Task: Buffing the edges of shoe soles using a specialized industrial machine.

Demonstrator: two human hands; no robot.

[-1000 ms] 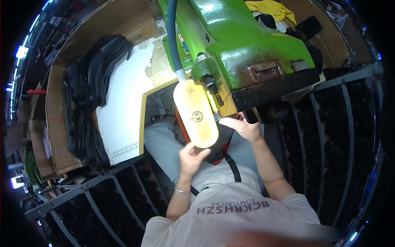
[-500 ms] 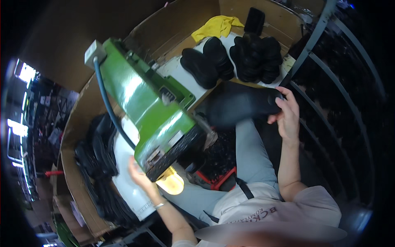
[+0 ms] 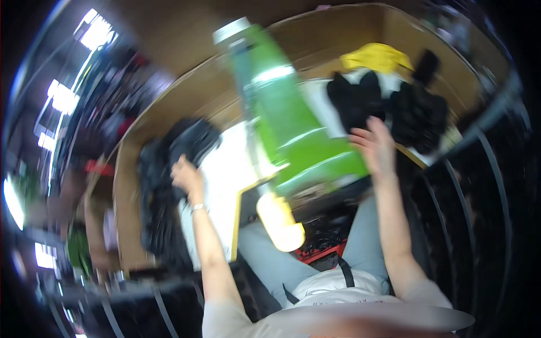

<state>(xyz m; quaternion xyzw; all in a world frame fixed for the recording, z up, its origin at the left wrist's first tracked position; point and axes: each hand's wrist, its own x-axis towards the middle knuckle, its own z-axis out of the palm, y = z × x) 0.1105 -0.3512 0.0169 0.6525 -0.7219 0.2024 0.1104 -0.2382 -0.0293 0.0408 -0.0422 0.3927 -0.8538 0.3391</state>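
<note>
My left hand (image 3: pixel 186 176) stretches out to a pile of black shoe pieces (image 3: pixel 155 208) on the left side of the bench and rests on its edge; motion blur hides its grip. My right hand (image 3: pixel 376 147) is raised with fingers spread, just short of a second heap of black pieces (image 3: pixel 417 115) at the right. Between my arms stands a green machine (image 3: pixel 290 127), tilted in view. A pale yellow foot-shaped form (image 3: pixel 280 222) sticks out under it, over my lap.
A white sheet (image 3: pixel 225 169) covers the bench under the machine, inside a brown cardboard-like surround (image 3: pixel 186 96). A yellow cloth (image 3: pixel 375 56) lies behind the right heap. A red crate (image 3: pixel 318 253) sits by my legs. Dark racks (image 3: pixel 479 225) curve along the right and lower left.
The view has swung. My left hand left the yellow form and moved out to the left black pile. My right hand no longer holds the black piece and is open by the right heap.
</note>
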